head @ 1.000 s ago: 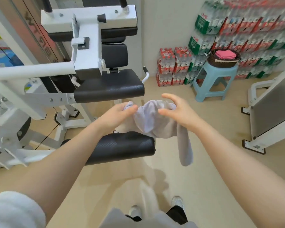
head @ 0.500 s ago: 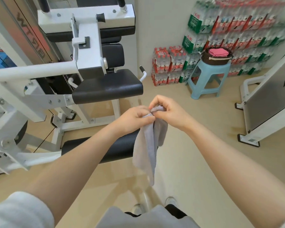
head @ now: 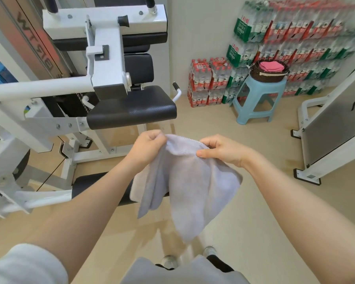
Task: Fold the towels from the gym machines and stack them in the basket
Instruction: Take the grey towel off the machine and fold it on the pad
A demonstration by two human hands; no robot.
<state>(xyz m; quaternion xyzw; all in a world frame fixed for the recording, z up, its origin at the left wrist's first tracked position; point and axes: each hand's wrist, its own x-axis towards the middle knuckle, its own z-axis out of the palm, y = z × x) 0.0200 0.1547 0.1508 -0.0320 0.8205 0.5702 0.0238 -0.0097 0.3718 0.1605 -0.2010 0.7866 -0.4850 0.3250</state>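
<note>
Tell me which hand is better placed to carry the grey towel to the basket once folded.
Probably the right hand: the basket on the blue stool stands ahead on that side. The left hand pinches the grey towel's other corner, nearer the gym machine.

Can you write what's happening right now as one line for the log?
step: unfolded grey towel held in air | left hand: pinching top edge | right hand: pinching top edge | basket: on blue stool, pink towel inside
</note>
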